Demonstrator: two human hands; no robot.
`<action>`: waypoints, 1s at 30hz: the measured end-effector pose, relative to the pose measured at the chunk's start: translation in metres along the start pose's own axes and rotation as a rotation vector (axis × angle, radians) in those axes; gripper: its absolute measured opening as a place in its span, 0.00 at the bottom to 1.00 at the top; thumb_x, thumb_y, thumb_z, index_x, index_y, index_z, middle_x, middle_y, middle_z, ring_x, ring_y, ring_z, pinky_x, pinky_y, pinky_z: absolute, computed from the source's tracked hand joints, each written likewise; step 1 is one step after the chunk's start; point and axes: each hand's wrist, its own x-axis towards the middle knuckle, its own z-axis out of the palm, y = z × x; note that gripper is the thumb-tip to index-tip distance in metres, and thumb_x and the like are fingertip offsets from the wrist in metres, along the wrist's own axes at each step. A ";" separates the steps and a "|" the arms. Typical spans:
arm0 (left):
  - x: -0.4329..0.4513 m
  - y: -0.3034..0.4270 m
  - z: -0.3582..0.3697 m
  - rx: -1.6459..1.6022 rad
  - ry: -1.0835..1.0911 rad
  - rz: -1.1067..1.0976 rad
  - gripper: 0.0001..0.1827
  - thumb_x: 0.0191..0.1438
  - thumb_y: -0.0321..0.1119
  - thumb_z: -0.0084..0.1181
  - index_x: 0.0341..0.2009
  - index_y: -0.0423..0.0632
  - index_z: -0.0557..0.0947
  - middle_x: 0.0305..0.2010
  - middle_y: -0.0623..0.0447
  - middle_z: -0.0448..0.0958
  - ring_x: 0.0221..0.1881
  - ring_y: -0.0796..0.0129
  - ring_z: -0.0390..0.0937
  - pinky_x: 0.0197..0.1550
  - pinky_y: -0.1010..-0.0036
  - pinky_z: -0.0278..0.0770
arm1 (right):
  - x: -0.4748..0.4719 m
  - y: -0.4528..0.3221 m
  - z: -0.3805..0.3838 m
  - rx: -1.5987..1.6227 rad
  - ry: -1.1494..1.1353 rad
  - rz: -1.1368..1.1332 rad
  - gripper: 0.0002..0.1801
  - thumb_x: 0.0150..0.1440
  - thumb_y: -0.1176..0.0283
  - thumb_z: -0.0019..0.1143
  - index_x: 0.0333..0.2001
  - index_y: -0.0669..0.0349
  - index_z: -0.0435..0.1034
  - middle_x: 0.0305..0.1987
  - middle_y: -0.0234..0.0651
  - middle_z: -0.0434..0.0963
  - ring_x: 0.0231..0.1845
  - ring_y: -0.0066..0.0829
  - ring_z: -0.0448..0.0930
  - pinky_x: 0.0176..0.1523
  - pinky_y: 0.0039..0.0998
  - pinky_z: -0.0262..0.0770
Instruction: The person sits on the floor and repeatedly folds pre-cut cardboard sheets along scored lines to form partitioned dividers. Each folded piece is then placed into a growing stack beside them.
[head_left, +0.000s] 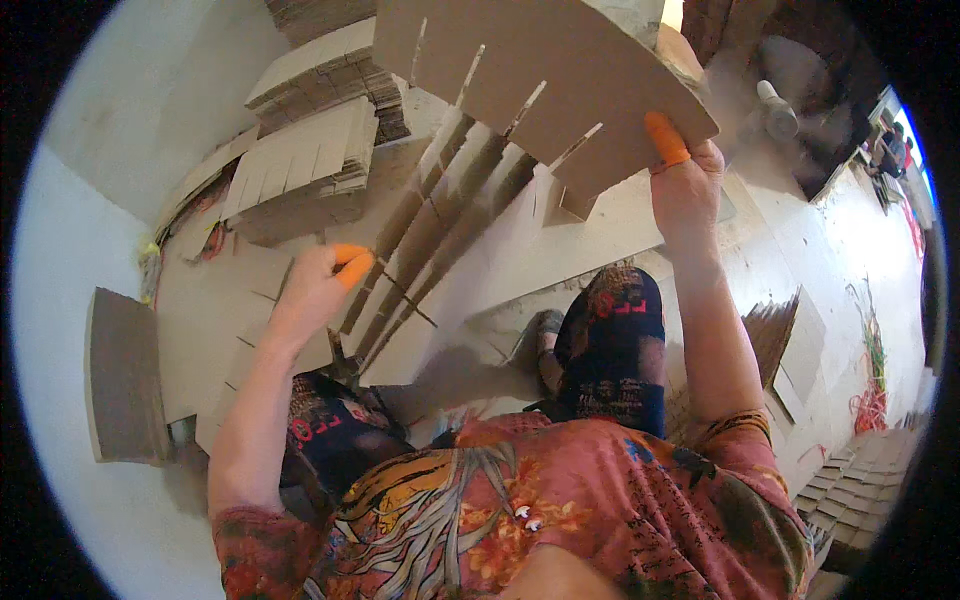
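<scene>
My right hand (686, 172), with an orange finger cot on the thumb, grips the corner of a large slotted cardboard sheet (540, 75). Several narrow slots run in from the sheet's lower edge. My left hand (319, 281), also wearing orange finger cots, pinches the near end of a thin cardboard cross strip (405, 289). This strip crosses several long cardboard dividers (450, 217), which stand on edge side by side below the sheet. The sheet's slotted edge is at the dividers' far ends; whether any slot is engaged I cannot tell.
Stacks of slotted cardboard (300, 161) stand at the far left, with another stack (315, 71) behind. A cardboard piece (127, 375) leans at the left wall. More cardboard (776, 337) and tangled red twine (870, 409) lie to the right. People (892, 154) appear at the far right.
</scene>
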 end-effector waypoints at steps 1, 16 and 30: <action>-0.006 -0.002 -0.003 0.031 -0.007 0.019 0.15 0.56 0.35 0.53 0.42 0.37 0.80 0.34 0.44 0.81 0.35 0.67 0.76 0.41 0.72 0.71 | 0.000 0.000 -0.001 -0.013 0.011 -0.018 0.09 0.57 0.77 0.55 0.42 0.60 0.76 0.37 0.23 0.78 0.34 0.13 0.72 0.36 0.19 0.67; -0.036 -0.027 -0.020 0.140 0.134 0.145 0.14 0.56 0.31 0.54 0.44 0.38 0.80 0.41 0.42 0.80 0.42 0.58 0.77 0.45 0.71 0.72 | 0.011 0.001 -0.009 -0.330 -0.107 0.166 0.09 0.56 0.76 0.56 0.42 0.62 0.76 0.38 0.26 0.79 0.40 0.16 0.75 0.44 0.21 0.70; -0.037 0.072 0.049 0.477 0.348 0.645 0.17 0.43 0.29 0.63 0.41 0.41 0.80 0.38 0.49 0.74 0.41 0.56 0.71 0.41 0.65 0.71 | -0.011 0.004 -0.010 -0.425 -0.087 0.136 0.09 0.57 0.74 0.56 0.41 0.67 0.75 0.32 0.25 0.79 0.32 0.16 0.73 0.34 0.23 0.72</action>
